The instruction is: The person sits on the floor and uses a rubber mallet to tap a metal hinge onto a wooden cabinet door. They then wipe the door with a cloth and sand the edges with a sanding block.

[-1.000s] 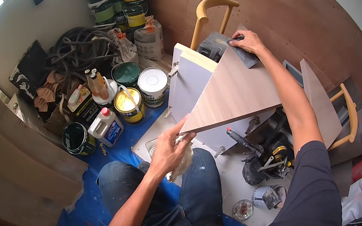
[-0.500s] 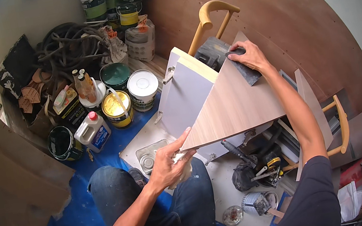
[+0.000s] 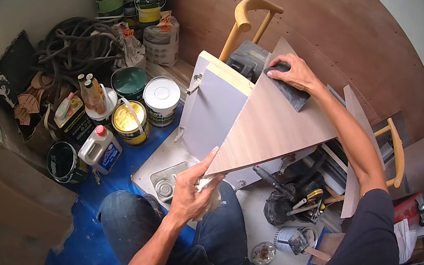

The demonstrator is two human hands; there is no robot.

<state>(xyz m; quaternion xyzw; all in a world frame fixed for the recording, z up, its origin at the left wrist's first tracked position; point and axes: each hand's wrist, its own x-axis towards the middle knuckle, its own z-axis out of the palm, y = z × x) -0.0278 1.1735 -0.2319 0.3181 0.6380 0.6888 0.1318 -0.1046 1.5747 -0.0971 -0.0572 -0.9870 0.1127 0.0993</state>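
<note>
The left hand (image 3: 195,189), partly closed, pinches the near corner of a pale wood-grain triangular panel (image 3: 262,129), a crumpled whitish cloth (image 3: 213,199) bunched by its palm; the right hand (image 3: 295,72) curls over a dark grey flat rectangular block (image 3: 292,98) on the panel's far end. The panel spans between both hands and could tilt if the left pinch slackened. The block's underside and part of the cloth are hidden.

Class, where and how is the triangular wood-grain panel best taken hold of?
Probably by the wood-grain panel's pointed left corner, coming from the near left. It narrows there, and its thin edge suits a pinch from above and below, clear of the flat dark tool.
</note>
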